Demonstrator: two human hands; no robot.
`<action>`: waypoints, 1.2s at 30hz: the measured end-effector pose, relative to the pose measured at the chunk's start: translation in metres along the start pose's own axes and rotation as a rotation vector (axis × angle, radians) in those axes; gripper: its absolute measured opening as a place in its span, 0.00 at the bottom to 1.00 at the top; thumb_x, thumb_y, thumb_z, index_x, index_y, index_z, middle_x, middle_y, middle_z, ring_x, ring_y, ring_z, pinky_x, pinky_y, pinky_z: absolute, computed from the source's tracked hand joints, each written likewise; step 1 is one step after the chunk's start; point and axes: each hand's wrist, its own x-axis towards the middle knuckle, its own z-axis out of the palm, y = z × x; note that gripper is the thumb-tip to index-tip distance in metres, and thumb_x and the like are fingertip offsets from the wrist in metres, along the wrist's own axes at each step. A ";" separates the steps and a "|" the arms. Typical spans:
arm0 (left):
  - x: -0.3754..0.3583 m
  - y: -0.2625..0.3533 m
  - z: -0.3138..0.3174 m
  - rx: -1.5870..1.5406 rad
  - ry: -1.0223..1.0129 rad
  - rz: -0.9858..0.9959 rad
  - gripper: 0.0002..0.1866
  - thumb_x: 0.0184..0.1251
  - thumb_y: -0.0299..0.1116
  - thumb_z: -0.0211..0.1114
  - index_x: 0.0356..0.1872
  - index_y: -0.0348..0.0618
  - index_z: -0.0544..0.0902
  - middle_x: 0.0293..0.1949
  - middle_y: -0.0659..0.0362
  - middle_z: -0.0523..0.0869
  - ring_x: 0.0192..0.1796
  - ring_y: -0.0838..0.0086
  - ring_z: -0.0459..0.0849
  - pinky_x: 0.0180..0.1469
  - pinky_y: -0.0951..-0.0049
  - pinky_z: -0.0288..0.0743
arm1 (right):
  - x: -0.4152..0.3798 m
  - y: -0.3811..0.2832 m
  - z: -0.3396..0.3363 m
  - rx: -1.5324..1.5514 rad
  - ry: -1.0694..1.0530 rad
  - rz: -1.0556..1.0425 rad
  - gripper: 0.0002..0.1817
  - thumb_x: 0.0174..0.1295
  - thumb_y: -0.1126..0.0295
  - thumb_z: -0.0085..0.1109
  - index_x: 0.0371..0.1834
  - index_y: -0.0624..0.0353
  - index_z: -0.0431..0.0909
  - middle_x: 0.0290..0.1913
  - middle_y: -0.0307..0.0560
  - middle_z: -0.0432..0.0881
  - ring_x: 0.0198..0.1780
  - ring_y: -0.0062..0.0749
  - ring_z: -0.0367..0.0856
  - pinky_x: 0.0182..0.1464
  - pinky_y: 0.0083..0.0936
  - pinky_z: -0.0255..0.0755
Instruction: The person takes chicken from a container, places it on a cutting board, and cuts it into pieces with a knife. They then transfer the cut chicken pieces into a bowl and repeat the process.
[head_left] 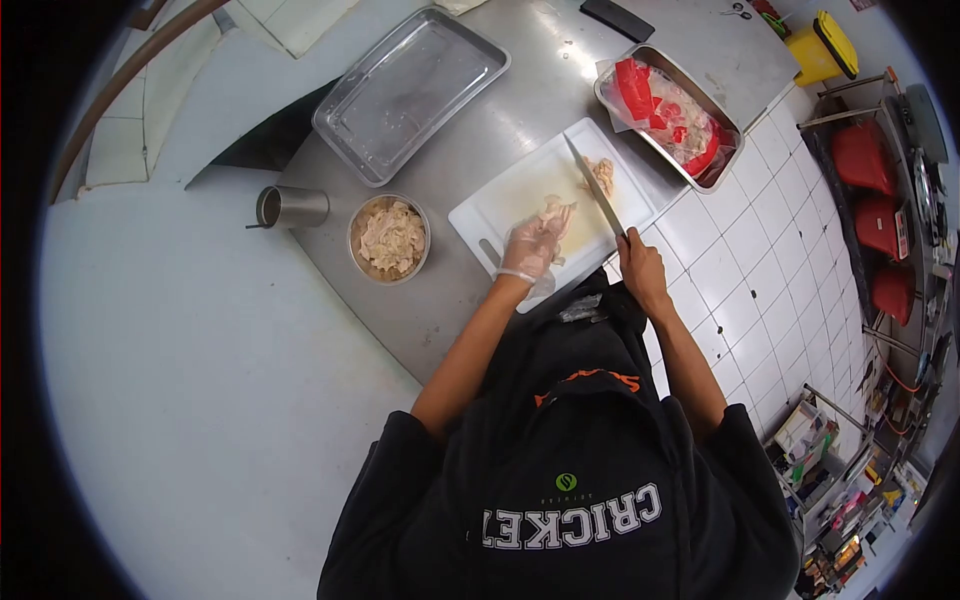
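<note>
My left hand (530, 250), in a clear plastic glove, is closed on a piece of pale raw meat (557, 218) on the white cutting board (510, 190). My bare right hand (641, 268) is wrapped round the handle of a large knife (598, 190). The blade slants up and left across the board, between the held meat and a small pile of cut pieces (599, 176). Left of the board, a round metal bowl (429, 238) holds many pale meat pieces.
An empty metal tray (370, 172) lies at the upper left of the steel table (400, 315). A metal cup (300, 207) stands left of the bowl. At the upper right, a metal pan (738, 140) holds meat in red and clear plastic. A black object (616, 19) lies at the far edge.
</note>
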 end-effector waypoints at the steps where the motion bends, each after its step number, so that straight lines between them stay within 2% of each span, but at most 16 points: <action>1: 0.007 0.001 -0.001 0.033 -0.016 -0.099 0.19 0.73 0.46 0.62 0.44 0.36 0.83 0.32 0.57 0.86 0.29 0.78 0.81 0.23 0.76 0.76 | 0.001 -0.003 -0.005 0.042 0.017 0.003 0.12 0.74 0.60 0.48 0.42 0.59 0.70 0.24 0.69 0.79 0.29 0.72 0.79 0.32 0.61 0.72; 4: 0.026 -0.033 0.000 0.097 0.101 -0.378 0.22 0.70 0.50 0.64 0.43 0.37 0.84 0.31 0.56 0.87 0.25 0.78 0.77 0.26 0.73 0.77 | -0.003 -0.016 -0.011 0.143 0.024 -0.043 0.12 0.74 0.60 0.48 0.42 0.58 0.70 0.23 0.69 0.79 0.29 0.73 0.79 0.32 0.62 0.71; 7: 0.031 -0.073 -0.006 0.294 0.069 -0.268 0.23 0.70 0.52 0.62 0.44 0.37 0.84 0.33 0.53 0.89 0.27 0.72 0.82 0.34 0.65 0.79 | -0.013 -0.017 -0.004 0.103 -0.066 -0.106 0.11 0.74 0.61 0.49 0.42 0.58 0.70 0.23 0.69 0.79 0.29 0.73 0.79 0.32 0.63 0.70; 10: 0.035 -0.090 -0.011 0.568 0.072 -0.335 0.21 0.72 0.47 0.59 0.49 0.36 0.85 0.35 0.48 0.89 0.33 0.64 0.87 0.44 0.59 0.79 | -0.029 -0.008 0.008 -0.016 -0.102 -0.091 0.11 0.74 0.61 0.49 0.42 0.58 0.70 0.23 0.69 0.79 0.28 0.72 0.79 0.30 0.63 0.70; 13: 0.021 -0.089 -0.008 0.689 0.157 -0.159 0.22 0.73 0.48 0.55 0.44 0.35 0.83 0.31 0.46 0.87 0.33 0.58 0.86 0.40 0.56 0.78 | -0.033 0.007 0.010 -0.040 -0.033 -0.029 0.11 0.74 0.61 0.49 0.42 0.58 0.70 0.23 0.69 0.79 0.27 0.71 0.79 0.30 0.62 0.71; 16: 0.027 -0.118 -0.008 0.991 0.035 -0.137 0.21 0.73 0.38 0.45 0.60 0.47 0.79 0.54 0.41 0.82 0.58 0.47 0.81 0.63 0.53 0.72 | -0.030 0.017 0.001 -0.055 -0.010 -0.014 0.11 0.74 0.61 0.49 0.43 0.58 0.70 0.22 0.68 0.80 0.26 0.71 0.79 0.29 0.61 0.71; 17: 0.027 -0.121 -0.010 1.042 0.014 -0.124 0.21 0.73 0.38 0.46 0.61 0.45 0.77 0.52 0.40 0.82 0.57 0.47 0.81 0.62 0.53 0.73 | -0.029 0.017 -0.005 -0.049 -0.040 -0.039 0.11 0.74 0.61 0.48 0.43 0.58 0.70 0.22 0.67 0.80 0.26 0.70 0.79 0.29 0.61 0.71; 22: 0.003 -0.053 0.008 1.279 -0.120 -0.062 0.28 0.76 0.41 0.50 0.70 0.34 0.67 0.44 0.37 0.85 0.52 0.47 0.85 0.54 0.53 0.79 | -0.040 -0.006 -0.018 -0.154 -0.180 -0.154 0.10 0.73 0.62 0.51 0.42 0.58 0.70 0.20 0.66 0.79 0.26 0.67 0.80 0.28 0.58 0.73; 25: 0.012 -0.081 0.005 1.092 -0.002 -0.140 0.23 0.72 0.48 0.55 0.47 0.34 0.83 0.50 0.38 0.83 0.51 0.42 0.83 0.56 0.50 0.75 | -0.025 -0.004 0.025 -0.127 -0.165 -0.133 0.11 0.73 0.61 0.50 0.44 0.58 0.70 0.22 0.65 0.80 0.27 0.66 0.81 0.31 0.59 0.74; 27: 0.010 -0.076 0.009 1.165 -0.075 -0.134 0.22 0.74 0.44 0.53 0.52 0.35 0.82 0.48 0.38 0.85 0.53 0.45 0.84 0.55 0.52 0.78 | 0.003 -0.029 0.045 -0.082 -0.134 -0.121 0.11 0.72 0.61 0.50 0.46 0.58 0.69 0.22 0.65 0.80 0.28 0.67 0.82 0.32 0.59 0.74; 30: 0.010 -0.068 0.008 1.123 -0.102 -0.136 0.20 0.74 0.43 0.53 0.49 0.37 0.84 0.47 0.39 0.85 0.52 0.46 0.84 0.54 0.52 0.79 | 0.057 -0.077 0.063 -0.032 -0.079 -0.191 0.11 0.72 0.62 0.49 0.45 0.57 0.70 0.23 0.66 0.81 0.30 0.62 0.84 0.32 0.54 0.78; 31: 0.004 -0.070 0.007 1.084 -0.107 -0.144 0.20 0.74 0.44 0.53 0.46 0.37 0.85 0.47 0.39 0.86 0.51 0.46 0.85 0.54 0.51 0.78 | 0.063 -0.087 0.068 -0.038 -0.082 -0.201 0.11 0.72 0.61 0.49 0.46 0.57 0.70 0.23 0.66 0.81 0.30 0.62 0.85 0.33 0.53 0.78; 33: 0.008 -0.075 0.007 1.107 -0.105 -0.094 0.19 0.72 0.43 0.55 0.46 0.38 0.85 0.45 0.41 0.86 0.49 0.46 0.85 0.53 0.52 0.79 | 0.086 -0.103 0.066 -0.060 -0.056 -0.236 0.11 0.73 0.61 0.49 0.47 0.57 0.70 0.24 0.66 0.82 0.31 0.61 0.85 0.33 0.53 0.78; 34: 0.012 -0.084 0.004 1.113 -0.100 -0.071 0.18 0.71 0.42 0.55 0.46 0.38 0.85 0.44 0.42 0.87 0.48 0.46 0.86 0.53 0.53 0.79 | 0.092 -0.105 0.064 -0.042 -0.054 -0.242 0.12 0.73 0.61 0.48 0.46 0.58 0.71 0.24 0.66 0.82 0.31 0.61 0.85 0.33 0.53 0.78; 36: 0.026 -0.154 -0.019 1.156 -0.092 0.158 0.16 0.69 0.41 0.58 0.43 0.40 0.86 0.43 0.43 0.87 0.45 0.51 0.87 0.51 0.56 0.80 | 0.092 -0.102 0.062 -0.006 -0.070 -0.241 0.13 0.73 0.60 0.48 0.46 0.59 0.71 0.24 0.67 0.81 0.31 0.62 0.85 0.33 0.53 0.78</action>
